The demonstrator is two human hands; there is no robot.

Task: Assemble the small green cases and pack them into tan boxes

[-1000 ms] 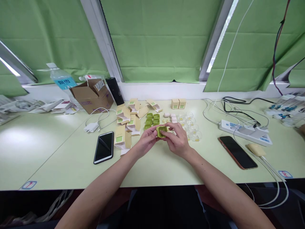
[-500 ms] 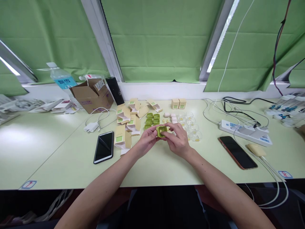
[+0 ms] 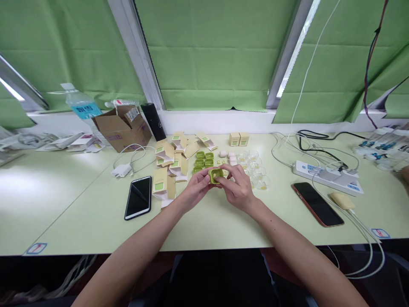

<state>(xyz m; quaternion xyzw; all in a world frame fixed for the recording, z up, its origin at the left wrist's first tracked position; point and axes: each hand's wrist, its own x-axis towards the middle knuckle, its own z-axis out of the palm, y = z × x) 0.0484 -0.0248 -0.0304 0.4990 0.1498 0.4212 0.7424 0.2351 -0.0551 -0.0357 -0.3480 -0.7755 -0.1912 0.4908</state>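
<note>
Between both hands is a small green square cup (image 3: 216, 175), its open side facing me. My left hand (image 3: 198, 187) grips its left side with the thumb along the rim. My right hand (image 3: 238, 186) is closed around the right side, a finger reaching inside the cup; whether that finger presses something in there is hidden. Just beyond lie more green cups (image 3: 200, 162) in rows, a few small pale pink pieces (image 3: 232, 157) and several clear plastic domes (image 3: 254, 167). Left of the cups are opened cream cartons (image 3: 164, 181) with green labels.
Two closed cream boxes (image 3: 239, 139) stand at the back. A white phone (image 3: 138, 198) lies left, a dark phone (image 3: 318, 204) right, near a power strip (image 3: 327, 177) with trailing cables. A brown cardboard box (image 3: 123, 128) and a black cylinder (image 3: 153, 121) stand back left.
The view has shifted very slightly. Both hands still hold the green cup in nearly the same pose, with the right finger inside it.
</note>
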